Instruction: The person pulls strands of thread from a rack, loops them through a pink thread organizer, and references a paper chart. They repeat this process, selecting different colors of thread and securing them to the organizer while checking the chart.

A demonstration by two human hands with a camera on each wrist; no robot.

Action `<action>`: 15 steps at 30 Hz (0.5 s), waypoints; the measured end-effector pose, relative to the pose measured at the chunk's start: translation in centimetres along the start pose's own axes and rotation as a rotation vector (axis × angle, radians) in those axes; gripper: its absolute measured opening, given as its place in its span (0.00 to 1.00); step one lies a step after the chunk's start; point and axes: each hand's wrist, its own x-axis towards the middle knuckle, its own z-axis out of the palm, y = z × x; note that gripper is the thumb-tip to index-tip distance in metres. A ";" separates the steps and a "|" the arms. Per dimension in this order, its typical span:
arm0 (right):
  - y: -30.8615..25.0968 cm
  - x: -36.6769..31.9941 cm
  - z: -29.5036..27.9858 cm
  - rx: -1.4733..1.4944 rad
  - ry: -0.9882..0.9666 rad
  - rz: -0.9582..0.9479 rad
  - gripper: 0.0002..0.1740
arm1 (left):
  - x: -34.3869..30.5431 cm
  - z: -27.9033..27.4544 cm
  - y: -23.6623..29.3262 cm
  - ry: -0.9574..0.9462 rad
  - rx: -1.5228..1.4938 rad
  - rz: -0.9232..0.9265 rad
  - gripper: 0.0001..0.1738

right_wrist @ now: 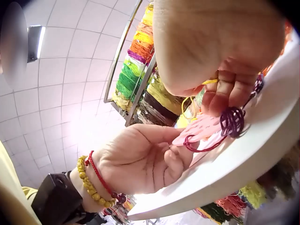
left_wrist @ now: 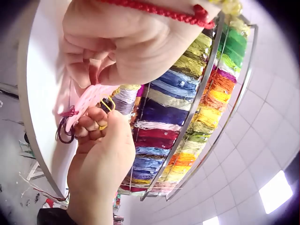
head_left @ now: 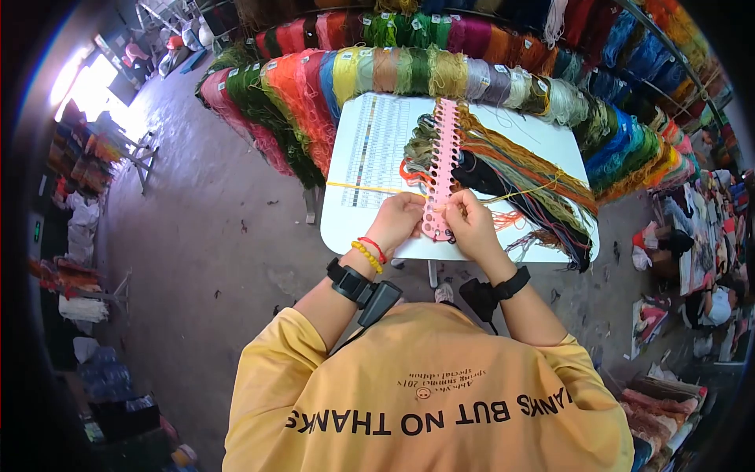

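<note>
A pink strip with rows of holes (head_left: 446, 141), a thread holder card, lies lengthwise on the white table. At its near end, my left hand (head_left: 399, 220) pinches the card's left edge between thumb and fingers. My right hand (head_left: 473, 226), on the other side, pinches a yellow thread (left_wrist: 111, 103) close against the card. That thread (head_left: 370, 187) also stretches leftward across the table. Dark purple thread (right_wrist: 232, 123) is looped through the card's near end. Green skeins (head_left: 419, 148) hang from the left holes, and long multicoloured threads (head_left: 543, 177) spread out to the right.
A printed colour chart (head_left: 370, 141) lies on the left of the white table (head_left: 336, 224). Racks of coloured yarn skeins (head_left: 425, 72) curve around the table's far side. Grey floor (head_left: 212, 228) extends to the left, and other people sit among yarn at the right.
</note>
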 end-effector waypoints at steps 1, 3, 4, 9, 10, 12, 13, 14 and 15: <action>-0.4 0.0 -0.1 -0.012 0.003 0.001 0.09 | 0.1 -0.1 -0.2 -0.011 -0.005 -0.001 0.10; -1.1 -0.1 -0.2 -0.076 0.008 -0.007 0.09 | 0.2 -0.1 -0.5 -0.033 -0.016 -0.001 0.11; -1.3 -0.1 -0.2 -0.128 0.009 -0.015 0.10 | 0.2 0.0 -0.5 -0.042 -0.023 0.002 0.11; -2.5 -0.2 -0.1 -0.287 0.025 -0.063 0.10 | 0.1 0.2 -0.6 -0.056 -0.025 0.034 0.13; -2.7 -0.3 -0.1 -0.298 0.024 -0.066 0.10 | 0.1 0.2 -0.5 -0.058 -0.031 0.036 0.13; -3.1 -0.4 -0.1 -0.303 0.010 -0.054 0.10 | 0.0 0.4 -0.5 -0.057 -0.036 0.047 0.12; -3.4 -0.4 -0.1 -0.297 -0.002 -0.038 0.10 | 0.0 0.4 -0.4 -0.056 -0.035 0.055 0.12; -3.5 -0.4 -0.1 -0.291 -0.013 -0.022 0.10 | 0.0 0.5 -0.4 -0.054 -0.035 0.063 0.11; -3.4 -0.4 0.0 -0.296 -0.016 -0.022 0.10 | 0.0 0.5 -0.5 -0.050 -0.036 0.061 0.10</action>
